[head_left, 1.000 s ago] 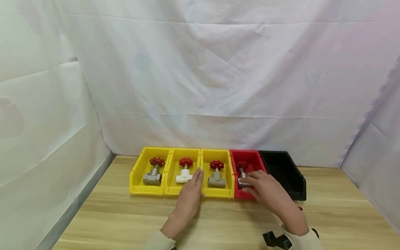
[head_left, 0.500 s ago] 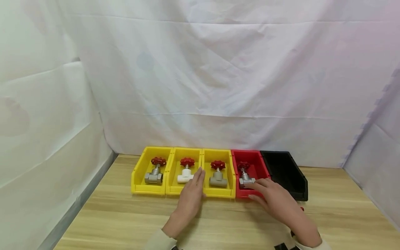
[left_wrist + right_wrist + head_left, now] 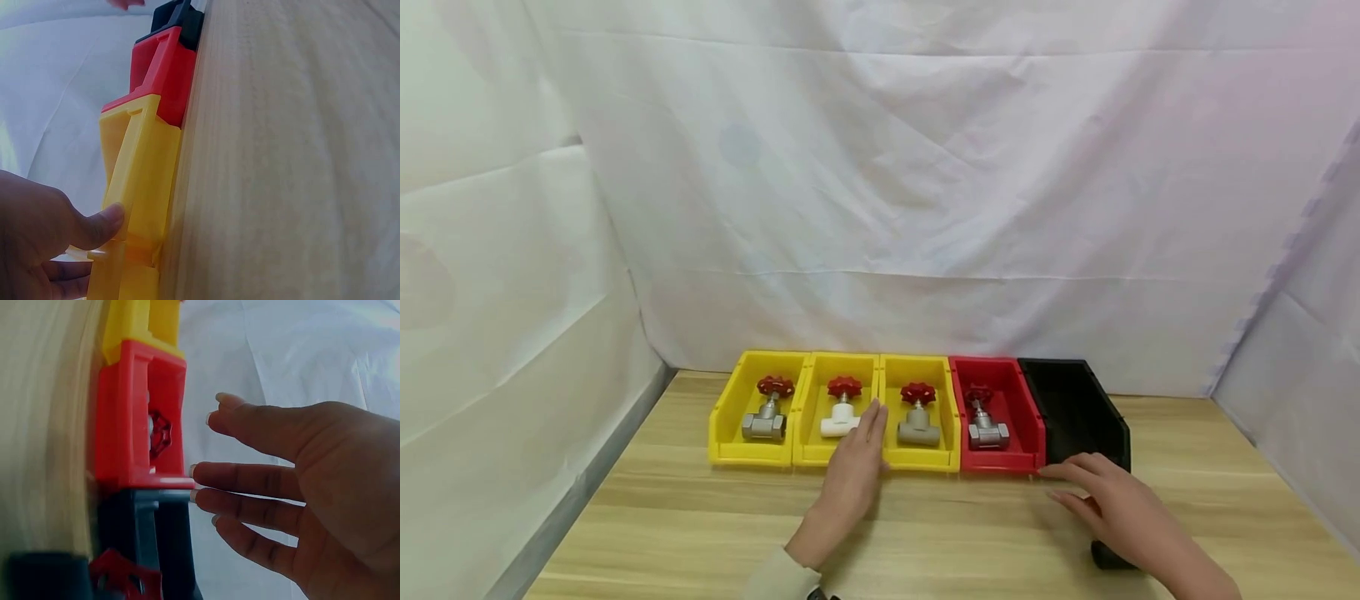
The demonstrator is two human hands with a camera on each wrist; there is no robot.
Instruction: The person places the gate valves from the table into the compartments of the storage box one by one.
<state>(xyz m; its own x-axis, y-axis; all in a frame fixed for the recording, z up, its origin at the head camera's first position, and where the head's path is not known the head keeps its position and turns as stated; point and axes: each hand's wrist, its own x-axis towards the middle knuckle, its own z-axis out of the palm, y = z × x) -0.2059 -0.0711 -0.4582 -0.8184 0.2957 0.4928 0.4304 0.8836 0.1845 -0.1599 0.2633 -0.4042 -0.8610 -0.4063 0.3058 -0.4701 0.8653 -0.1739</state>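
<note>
My left hand (image 3: pixel 850 471) lies with straight fingers over the divider between two yellow bins. In the left wrist view its thumb (image 3: pixel 103 225) presses on a yellow bin's front lip (image 3: pixel 128 175). My right hand (image 3: pixel 1120 508) hovers empty in front of the black bin (image 3: pixel 1071 412), fingers spread and slightly bent. To its left, a metal valve (image 3: pixel 987 433) with a red handwheel lies in the red bin (image 3: pixel 1037 437). Under the right hand is a black cylindrical part (image 3: pixel 1108 556), mostly hidden; the right wrist view shows a red handwheel (image 3: pixel 125 575) beside it.
The yellow bins hold a metal valve (image 3: pixel 765 423), a white valve (image 3: pixel 838 421) and a grey valve (image 3: pixel 917 427), all with red handwheels. The bins stand in one row on the wooden table (image 3: pixel 700 533), before a white cloth (image 3: pixel 880 208).
My right hand has let go of the valve in the red bin and moved right and towards me. The left hand stays on the yellow bins.
</note>
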